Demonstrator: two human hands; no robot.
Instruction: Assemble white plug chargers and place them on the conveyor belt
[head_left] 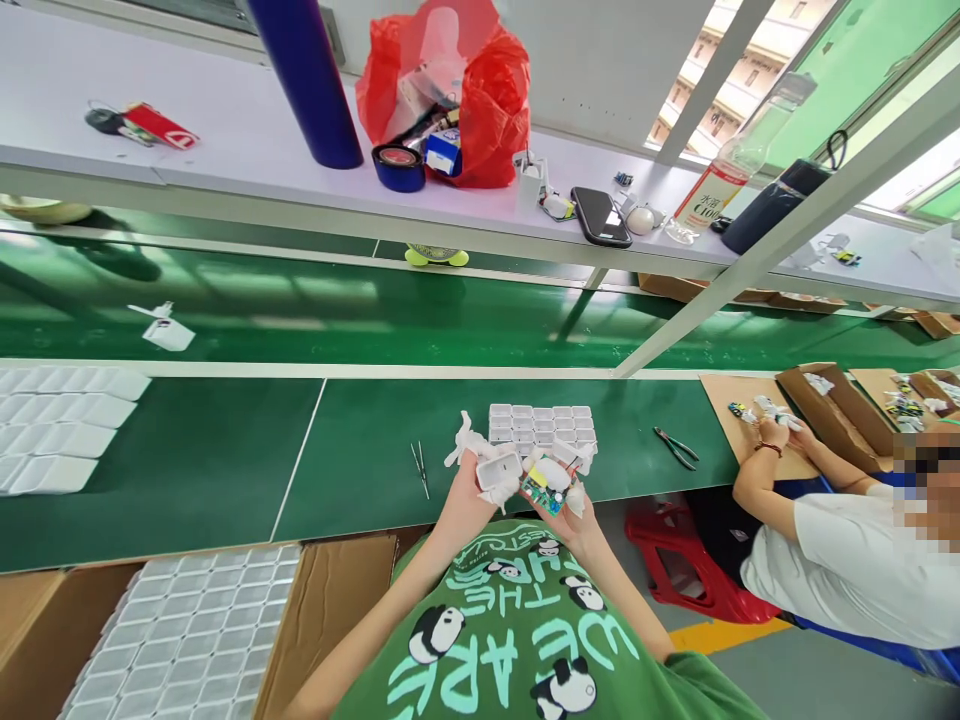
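My left hand (480, 475), with white finger cots on the fingertips, is closed round a small white plastic shell (498, 468) whose hollow faces up. My right hand (564, 492) grips a small green circuit board (544, 490) with white and coloured parts on it, held right beside the shell. Both hands hover over the near edge of the green bench (360, 450), just in front of a block of white shells (541, 426) packed in rows. A pair of tweezers (421, 466) lies on the bench to the left of my hands.
Clear blister trays (187, 630) fill a cardboard box at lower left; white trays (60, 425) lie at far left. Pliers (676, 447) rest to the right. A co-worker (840, 540) sits at right handling parts over cardboard boxes (825, 400). The shelf above holds a red bag (450, 90), a blue roll, a phone (600, 215) and bottles.
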